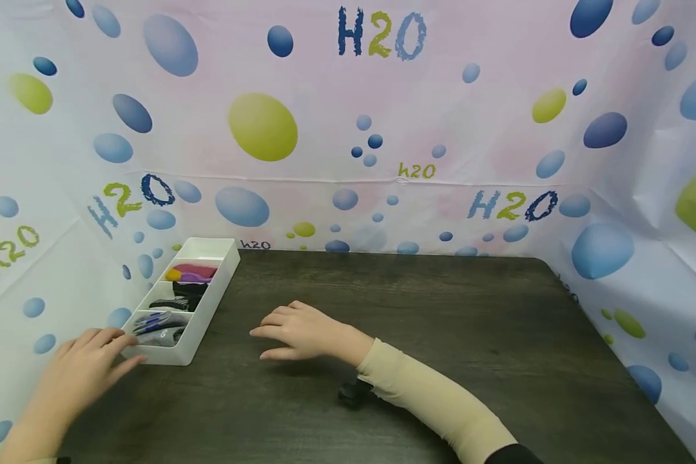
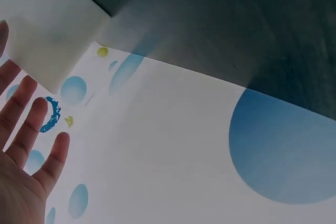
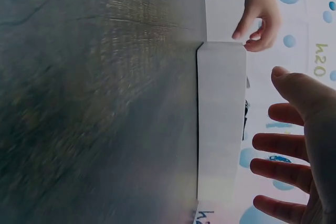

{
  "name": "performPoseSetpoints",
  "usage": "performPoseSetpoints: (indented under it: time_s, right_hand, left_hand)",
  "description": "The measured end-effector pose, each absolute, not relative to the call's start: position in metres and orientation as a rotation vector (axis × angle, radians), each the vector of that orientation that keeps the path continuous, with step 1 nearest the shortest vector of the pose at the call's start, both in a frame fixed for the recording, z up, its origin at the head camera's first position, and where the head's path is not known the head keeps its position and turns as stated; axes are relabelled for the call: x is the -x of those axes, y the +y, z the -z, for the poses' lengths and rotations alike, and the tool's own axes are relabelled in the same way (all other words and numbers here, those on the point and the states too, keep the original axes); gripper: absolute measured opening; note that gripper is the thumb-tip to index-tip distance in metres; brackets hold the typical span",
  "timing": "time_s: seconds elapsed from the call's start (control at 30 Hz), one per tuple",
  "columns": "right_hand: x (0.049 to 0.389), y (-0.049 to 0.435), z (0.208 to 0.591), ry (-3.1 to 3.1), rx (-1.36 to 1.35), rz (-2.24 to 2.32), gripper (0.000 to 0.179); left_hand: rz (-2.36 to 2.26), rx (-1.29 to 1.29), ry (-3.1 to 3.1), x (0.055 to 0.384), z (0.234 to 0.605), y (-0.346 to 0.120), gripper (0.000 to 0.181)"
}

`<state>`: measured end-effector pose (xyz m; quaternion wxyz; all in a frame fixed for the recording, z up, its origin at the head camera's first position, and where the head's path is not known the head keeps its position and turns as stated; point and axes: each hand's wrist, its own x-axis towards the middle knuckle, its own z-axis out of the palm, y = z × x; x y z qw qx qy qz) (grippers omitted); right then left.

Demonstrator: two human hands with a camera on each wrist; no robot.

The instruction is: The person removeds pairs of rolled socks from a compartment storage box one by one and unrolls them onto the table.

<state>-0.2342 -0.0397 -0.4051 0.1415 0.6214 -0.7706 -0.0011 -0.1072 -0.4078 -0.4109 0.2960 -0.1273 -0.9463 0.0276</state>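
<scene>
A long white divided box (image 1: 216,322) stands at the left side of the dark table. Its nearest visible compartment holds folded grey socks (image 1: 161,336) with blue marks. Behind them lie dark folded fabric pieces (image 1: 190,291), and farther back a red, purple and yellow item (image 1: 194,274). My left hand (image 1: 87,364) is at the box's near left corner, fingertips right at the rim, fingers loosely bent. To the right of the box, my right hand (image 1: 298,332) hovers over the table, palm down with fingers spread, holding nothing. In the right wrist view its fingers (image 3: 281,145) point toward the box's side wall.
The dark wooden table (image 1: 441,322) extends far to the right. A white curtain (image 1: 325,129) printed with blue and green dots and H2O lettering hangs behind it and along both sides. A small black object (image 1: 350,394) shows under the right wrist.
</scene>
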Motion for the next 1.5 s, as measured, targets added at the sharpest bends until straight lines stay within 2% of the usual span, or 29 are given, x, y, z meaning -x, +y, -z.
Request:
performPoseSetpoints:
  time_s: [0.23,0.33,0.43,0.53,0.83,1.5]
  right_hand:
    - [0.233,-0.065,0.405,-2.228,-1.762,0.014,0.047]
    - [0.232,-0.08,0.405,-2.239,-1.727,0.009,0.047]
    - [0.231,-0.096,0.404,-2.258,-1.7,0.002,0.047]
    - [0.231,-0.112,0.403,-2.284,-1.681,-0.01,0.046]
    - [0.231,-0.16,0.399,-2.286,-1.563,0.0,0.045]
    - [0.233,-0.23,0.4,-2.653,-1.435,0.068,0.064]
  left_hand:
    - [-0.038,0.347,-2.493,0.114,0.41,-0.408,0.031]
    - [-0.028,0.386,-2.44,0.116,0.411,-0.409,0.041]
    - [-0.022,0.404,-2.397,0.116,0.413,-0.409,0.059]
    - [-0.012,0.392,-2.378,0.115,0.414,-0.408,0.067]
    - [-0.022,0.377,-2.327,0.116,0.417,-0.406,0.076]
    - [-0.032,0.374,-2.342,0.118,0.419,-0.405,0.077]
